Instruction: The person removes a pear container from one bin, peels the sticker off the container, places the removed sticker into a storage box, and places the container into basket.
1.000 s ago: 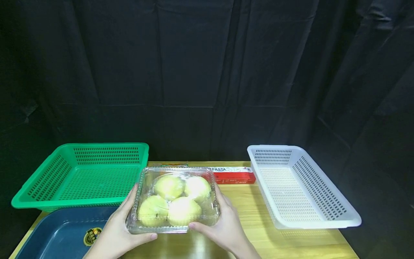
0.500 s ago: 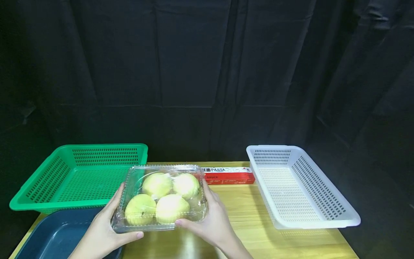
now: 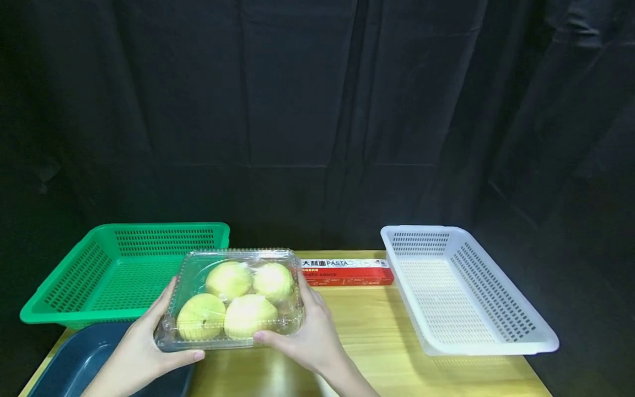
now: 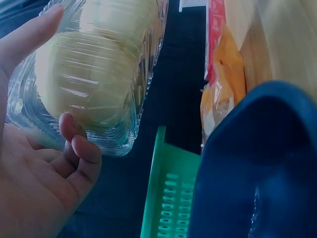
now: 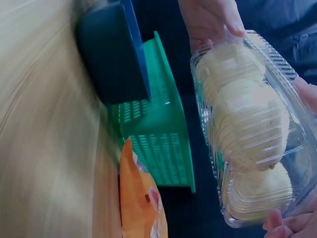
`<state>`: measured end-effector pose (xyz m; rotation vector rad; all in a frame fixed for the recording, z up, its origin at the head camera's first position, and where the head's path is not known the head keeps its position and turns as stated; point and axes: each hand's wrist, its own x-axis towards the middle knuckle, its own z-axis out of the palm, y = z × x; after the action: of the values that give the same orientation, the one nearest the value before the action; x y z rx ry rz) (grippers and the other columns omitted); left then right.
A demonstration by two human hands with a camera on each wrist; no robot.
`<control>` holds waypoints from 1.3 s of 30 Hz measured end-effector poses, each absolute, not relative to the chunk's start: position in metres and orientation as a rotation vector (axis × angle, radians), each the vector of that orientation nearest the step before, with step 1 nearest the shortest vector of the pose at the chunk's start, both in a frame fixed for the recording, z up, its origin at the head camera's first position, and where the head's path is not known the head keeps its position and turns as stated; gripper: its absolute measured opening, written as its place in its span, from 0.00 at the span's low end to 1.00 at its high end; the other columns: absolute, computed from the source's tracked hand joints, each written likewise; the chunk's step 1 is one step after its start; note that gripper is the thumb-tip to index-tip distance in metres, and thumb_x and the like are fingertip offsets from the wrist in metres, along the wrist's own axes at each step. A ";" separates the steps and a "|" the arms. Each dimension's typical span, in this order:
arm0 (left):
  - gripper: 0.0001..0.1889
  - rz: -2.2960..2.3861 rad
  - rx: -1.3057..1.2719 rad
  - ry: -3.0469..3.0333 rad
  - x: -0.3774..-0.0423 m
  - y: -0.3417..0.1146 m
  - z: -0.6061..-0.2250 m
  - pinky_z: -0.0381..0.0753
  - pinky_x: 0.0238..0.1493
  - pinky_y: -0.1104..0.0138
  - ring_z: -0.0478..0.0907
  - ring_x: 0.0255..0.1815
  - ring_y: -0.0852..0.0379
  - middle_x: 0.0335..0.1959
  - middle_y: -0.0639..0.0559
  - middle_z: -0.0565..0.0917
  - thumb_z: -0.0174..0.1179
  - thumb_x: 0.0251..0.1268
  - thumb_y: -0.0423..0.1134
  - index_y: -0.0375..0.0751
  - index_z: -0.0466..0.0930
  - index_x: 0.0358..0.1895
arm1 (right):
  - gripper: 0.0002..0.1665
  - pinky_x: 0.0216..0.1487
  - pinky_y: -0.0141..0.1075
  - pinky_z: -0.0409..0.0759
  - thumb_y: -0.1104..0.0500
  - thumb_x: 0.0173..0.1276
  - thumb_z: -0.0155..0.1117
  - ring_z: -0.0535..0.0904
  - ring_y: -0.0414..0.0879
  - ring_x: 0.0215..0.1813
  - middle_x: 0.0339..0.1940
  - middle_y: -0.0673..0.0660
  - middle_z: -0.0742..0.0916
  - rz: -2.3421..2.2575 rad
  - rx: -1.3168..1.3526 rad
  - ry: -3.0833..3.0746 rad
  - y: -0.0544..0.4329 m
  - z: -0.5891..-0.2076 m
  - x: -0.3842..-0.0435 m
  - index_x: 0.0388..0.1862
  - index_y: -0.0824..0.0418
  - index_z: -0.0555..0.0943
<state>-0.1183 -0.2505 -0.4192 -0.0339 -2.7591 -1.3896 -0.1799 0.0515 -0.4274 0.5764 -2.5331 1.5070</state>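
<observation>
Both hands hold a clear plastic clamshell box (image 3: 210, 345), raised over the table and tilted toward the head camera. Through its lid show several round, pale yellow-green fruits (image 3: 229, 281), like pears. My left hand (image 3: 141, 346) grips the left side, thumb along the front edge. On the right side my right hand (image 3: 313, 333) holds it, the thumb at the front corner. The left wrist view has the box (image 4: 124, 141) with two curled fingertips against its wall. In the right wrist view, fingers of both hands show at opposite ends of the box (image 5: 299, 153).
A green basket (image 3: 59, 317) stands back left, partly behind the box. The dark blue basin (image 3: 74, 361) is front left under my left arm. A red-and-white pasta box (image 3: 347, 275) lies at the back; a white basket (image 3: 488, 348) stands right. An orange packet (image 4: 229, 64) shows in the wrist views.
Both hands have carried the fruit box leftward and slightly up. More of the pasta box shows at the back, while the box and left hand now overlap more of the green basket and basin.
</observation>
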 end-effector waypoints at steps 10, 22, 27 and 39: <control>0.72 -1.315 -0.005 -2.804 -0.122 -0.271 -0.413 0.59 0.67 0.21 0.46 0.82 0.19 0.87 0.29 0.44 0.83 0.54 0.50 0.55 0.29 0.88 | 0.76 0.71 0.64 0.74 0.30 0.47 0.86 0.68 0.61 0.80 0.82 0.58 0.72 1.506 0.606 -2.538 0.032 -0.423 -0.186 0.88 0.55 0.57; 0.70 -1.325 0.011 -2.806 -0.122 -0.292 -0.411 0.59 0.66 0.21 0.47 0.80 0.16 0.86 0.27 0.42 0.80 0.59 0.48 0.56 0.27 0.88 | 0.78 0.71 0.65 0.75 0.29 0.47 0.85 0.67 0.62 0.80 0.82 0.59 0.71 1.503 0.614 -2.578 0.010 -0.417 -0.192 0.89 0.51 0.53; 0.70 -1.297 0.037 -2.827 -0.123 -0.299 -0.411 0.60 0.65 0.21 0.50 0.78 0.15 0.85 0.23 0.45 0.79 0.60 0.49 0.54 0.26 0.88 | 0.78 0.74 0.67 0.70 0.29 0.48 0.84 0.60 0.63 0.84 0.86 0.59 0.66 1.520 0.632 -2.579 0.002 -0.416 -0.194 0.89 0.55 0.54; 0.66 -1.169 -0.066 -2.788 -0.126 -0.322 -0.411 0.83 0.56 0.36 0.67 0.69 0.14 0.85 0.23 0.46 0.78 0.63 0.46 0.44 0.30 0.88 | 0.78 0.76 0.64 0.69 0.28 0.48 0.84 0.62 0.59 0.83 0.84 0.56 0.69 1.499 0.643 -2.583 -0.020 -0.410 -0.201 0.88 0.57 0.55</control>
<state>-0.1264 -0.3222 -0.4110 -0.0658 -2.7882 -1.1694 -0.2015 -0.0203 -0.4101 0.6434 -2.5829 1.4991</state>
